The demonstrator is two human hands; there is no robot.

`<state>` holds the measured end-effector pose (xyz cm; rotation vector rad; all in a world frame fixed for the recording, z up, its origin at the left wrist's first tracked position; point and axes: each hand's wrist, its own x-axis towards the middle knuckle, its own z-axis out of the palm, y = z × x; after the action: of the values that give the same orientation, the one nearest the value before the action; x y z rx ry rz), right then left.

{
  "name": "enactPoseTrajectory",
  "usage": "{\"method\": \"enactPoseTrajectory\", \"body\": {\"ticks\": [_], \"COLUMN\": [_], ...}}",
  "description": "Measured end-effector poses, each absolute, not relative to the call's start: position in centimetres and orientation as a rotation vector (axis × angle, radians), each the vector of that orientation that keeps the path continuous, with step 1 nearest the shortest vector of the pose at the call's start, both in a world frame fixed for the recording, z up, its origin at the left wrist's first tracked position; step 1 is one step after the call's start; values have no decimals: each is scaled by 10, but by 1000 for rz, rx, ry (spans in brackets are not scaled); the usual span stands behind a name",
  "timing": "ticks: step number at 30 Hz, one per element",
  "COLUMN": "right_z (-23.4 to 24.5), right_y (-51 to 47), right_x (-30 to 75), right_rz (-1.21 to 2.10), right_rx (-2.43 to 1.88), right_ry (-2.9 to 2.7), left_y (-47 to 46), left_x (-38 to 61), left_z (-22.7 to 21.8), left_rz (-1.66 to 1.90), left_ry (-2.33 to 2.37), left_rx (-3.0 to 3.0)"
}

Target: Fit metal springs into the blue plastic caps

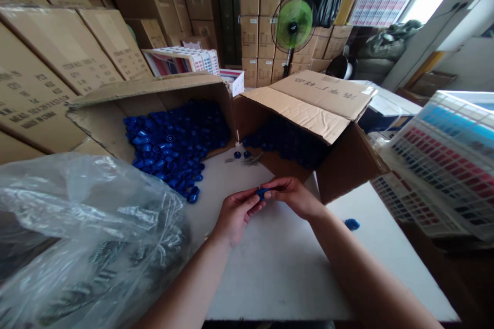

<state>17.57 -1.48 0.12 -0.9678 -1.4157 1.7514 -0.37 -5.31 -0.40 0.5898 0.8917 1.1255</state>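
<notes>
My left hand (237, 212) and my right hand (292, 196) meet above the white table (281, 262), and together they pinch one small blue cap (262, 194) between their fingertips. Just beyond my left hand, a tipped cardboard box (116, 113) spills a heap of blue caps (173, 144) onto the table. A second open cardboard box (339, 164) stands behind my right hand with more blue caps (285, 141) inside. Several small metal springs (249, 160) lie between the two boxes.
A clear plastic bag (88, 236) holding metal springs fills the near left. One loose blue cap (352, 224) lies on the table to the right. Printed colour-chart sheets (436, 164) are stacked at the right. Stacked cartons (254, 20) and a green fan (293, 23) stand behind.
</notes>
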Motion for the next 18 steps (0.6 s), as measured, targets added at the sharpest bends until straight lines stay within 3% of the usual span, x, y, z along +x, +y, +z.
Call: {"method": "enactPoseTrajectory", "body": {"ticks": [11,18], "right_z": [9,56], "right_y": [-17,-80], "right_x": [171,219], "right_rz": [1618,610], "right_rx": [-1023,-1468], "right_ry": [-1561,-2115], "left_y": [-53,-62], "left_x": [-1,2], "left_z": [-7,1], "left_rz": [1142,1023], "left_ry": [928,981], "left_rx": [586,749]}}
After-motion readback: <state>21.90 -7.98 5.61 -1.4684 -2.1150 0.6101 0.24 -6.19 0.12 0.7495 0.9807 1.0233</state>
